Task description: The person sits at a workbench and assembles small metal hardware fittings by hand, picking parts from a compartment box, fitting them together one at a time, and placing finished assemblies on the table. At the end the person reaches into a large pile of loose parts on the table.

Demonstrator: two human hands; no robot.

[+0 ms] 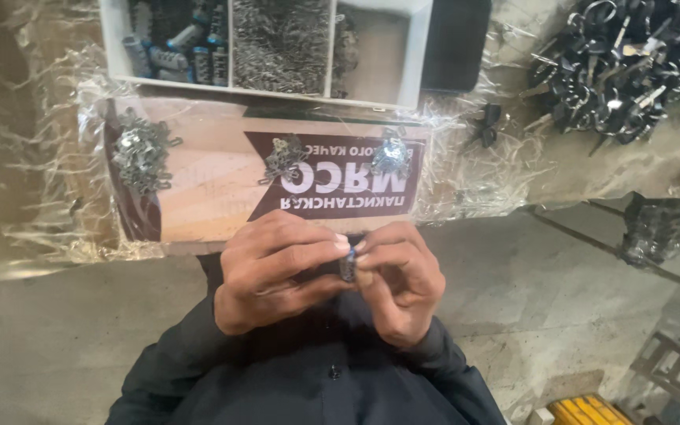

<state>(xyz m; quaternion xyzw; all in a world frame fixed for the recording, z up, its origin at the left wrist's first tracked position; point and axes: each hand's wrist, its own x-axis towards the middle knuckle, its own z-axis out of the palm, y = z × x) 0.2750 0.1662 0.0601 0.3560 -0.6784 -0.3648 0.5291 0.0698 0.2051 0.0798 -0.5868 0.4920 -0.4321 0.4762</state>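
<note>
At the left of the frame, a loose heap of small bright metal clips [142,160] is lying on the left end of a flat cardboard sheet [206,197], pale with dark maroon patches, which is sitting under crinkled clear plastic film [57,157] on the counter [670,169]. Above it, at the upper middle, a white three-compartment tray [415,59] is holding grey-and-blue cylindrical parts on its left, a mass of wire springs in its middle, and very little on its right. Two smaller metal clusters [285,160] are resting on the sheet's maroon label, a slanted panel with white lettering.

Lower centre, the left hand [273,267] and right hand [399,279] are meeting in front of a dark shirt, their fingers [332,245] closing together on a small dark cylindrical part with a blue band [348,266]; what exactly is being fitted to it cannot be told. Judging by the stocked tray and small heaps, only a few pieces seem finished and much is remaining.

At the upper right, a big pile of dark metal ringed pieces [623,63] is covering the counter.
</note>
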